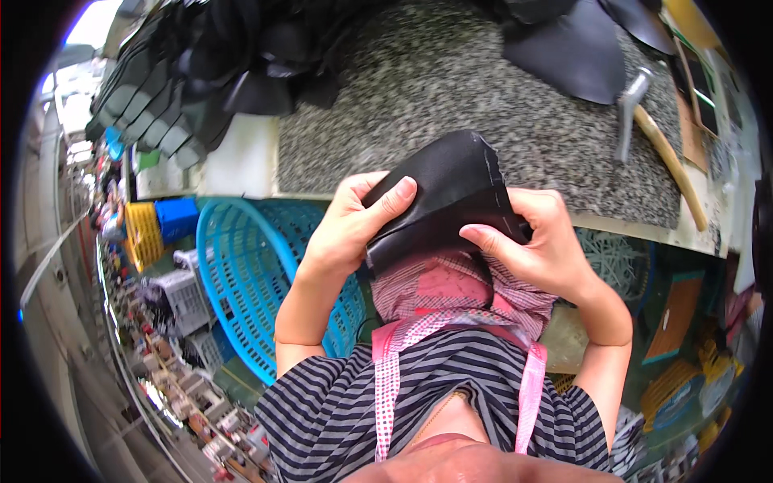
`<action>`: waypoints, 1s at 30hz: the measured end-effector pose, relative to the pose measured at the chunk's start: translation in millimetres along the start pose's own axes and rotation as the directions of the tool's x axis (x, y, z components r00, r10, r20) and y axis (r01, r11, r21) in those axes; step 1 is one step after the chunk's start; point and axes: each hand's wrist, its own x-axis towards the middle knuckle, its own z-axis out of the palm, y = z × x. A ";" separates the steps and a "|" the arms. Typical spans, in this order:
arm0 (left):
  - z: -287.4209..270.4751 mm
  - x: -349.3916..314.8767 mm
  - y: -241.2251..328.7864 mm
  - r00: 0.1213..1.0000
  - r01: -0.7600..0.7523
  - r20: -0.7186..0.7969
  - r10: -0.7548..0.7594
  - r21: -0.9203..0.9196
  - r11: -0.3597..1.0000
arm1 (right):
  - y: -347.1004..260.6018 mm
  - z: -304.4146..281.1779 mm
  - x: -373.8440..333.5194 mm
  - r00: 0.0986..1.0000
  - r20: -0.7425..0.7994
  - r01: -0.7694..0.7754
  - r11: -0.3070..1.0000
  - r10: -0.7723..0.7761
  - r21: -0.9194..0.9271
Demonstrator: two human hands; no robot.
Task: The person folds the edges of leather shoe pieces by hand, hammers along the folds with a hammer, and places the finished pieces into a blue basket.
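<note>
I classify the premises as a production workshop handling leather-like material. On my remote feed I note piled black cut pieces (pixel 290 48) on a speckled stone worktop (pixel 386 92), a wooden-handled hammer (pixel 675 167), a large blue slotted basket (pixel 233 278), and a yellow crate (pixel 141 237) on the long, crowded floor.

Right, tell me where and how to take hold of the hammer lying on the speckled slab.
Grip the hammer's slim wooden handle around its middle, probably with the right hand once free of the black piece, from the near side: the handle's free end points toward the person, while the metal head lies farther off.
</note>
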 end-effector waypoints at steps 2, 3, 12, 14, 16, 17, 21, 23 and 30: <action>-8.6 -15.0 -9.8 0.979 0.200 0.008 -0.204 -0.238 0.950 | 30.5 32.3 4.9 0.996 0.050 -0.086 0.898 0.071 0.431; -16.1 -21.3 -20.8 0.970 0.236 0.016 -0.241 -0.281 0.930 | 43.7 42.8 7.6 0.991 0.121 -0.119 0.843 0.064 0.524; -43.6 -79.0 -54.2 0.993 -0.003 -0.109 0.049 0.388 0.922 | 106.4 93.0 -4.3 0.936 0.262 -0.348 0.721 0.235 0.599; -39.8 -82.1 -51.7 0.998 -0.020 -0.046 0.045 0.433 0.901 | 104.7 93.7 -7.5 0.932 0.262 -0.361 0.715 0.251 0.599; -36.2 -80.0 -43.8 0.993 0.110 -0.083 -0.085 0.374 0.921 | 104.0 94.0 -9.8 0.925 0.263 -0.377 0.733 0.273 0.566; -35.9 -78.5 -42.2 0.989 0.148 -0.076 -0.127 0.438 0.887 | 105.7 94.3 -10.3 0.925 0.260 -0.379 0.731 0.277 0.567; -34.1 -78.8 -54.1 0.983 0.183 -0.076 -0.168 0.496 0.849 | 111.1 96.2 -12.5 0.917 0.308 -0.393 0.717 0.255 0.576; -31.1 -76.6 -55.2 0.990 0.139 -0.069 -0.121 0.503 0.853 | 111.2 97.5 -12.5 0.928 0.279 -0.369 0.718 0.248 0.590; -29.1 -77.5 -64.2 0.963 0.267 -0.129 -0.238 0.312 0.912 | 119.3 101.8 -10.6 0.940 0.236 -0.341 0.731 0.247 0.591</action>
